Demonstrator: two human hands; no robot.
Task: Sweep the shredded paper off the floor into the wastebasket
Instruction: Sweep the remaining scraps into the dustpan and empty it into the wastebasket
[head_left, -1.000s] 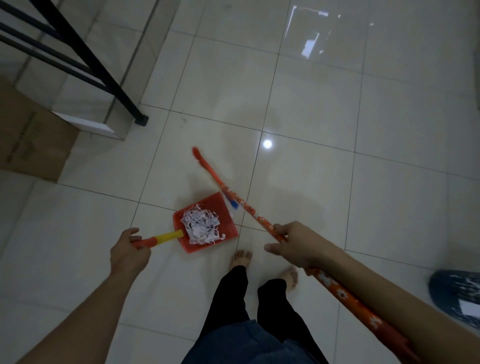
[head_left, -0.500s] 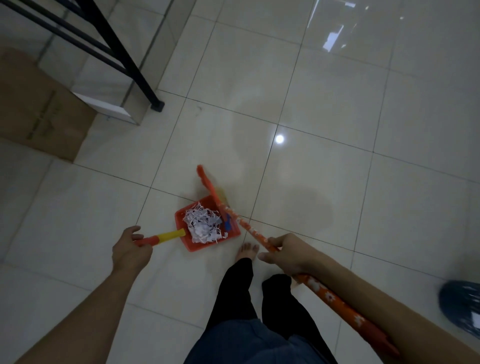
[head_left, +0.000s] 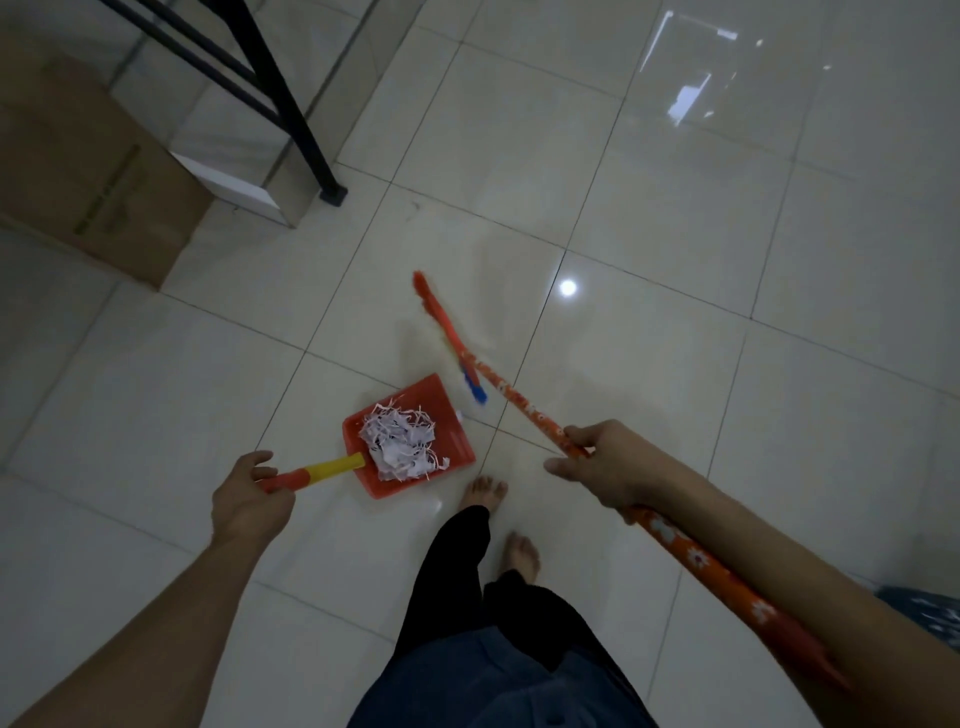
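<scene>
Your left hand (head_left: 249, 504) grips the red-and-yellow handle of the red dustpan (head_left: 415, 441), fingers curled round its red end. The shredded paper (head_left: 402, 441) sits heaped in the pan toward the handle side — a pale, tangled pile, with a few strips hanging over the near rim. Whether the pan touches the tiled floor (head_left: 675, 234) or is held just above it cannot be told. Your right hand (head_left: 605, 470) is wrapped around the orange, flower-patterned handle of the broom (head_left: 511, 397), and the rest of the handle runs back beneath your right forearm. The broom's orange head points away from you, up and to the left, just beyond the far edge of the dustpan — a blue piece shows where head and handle meet. Your bare feet stand just behind the pan. A cardboard box (head_left: 88, 171) lies at the upper left beside a black metal railing (head_left: 280, 98), well apart from the pan.
</scene>
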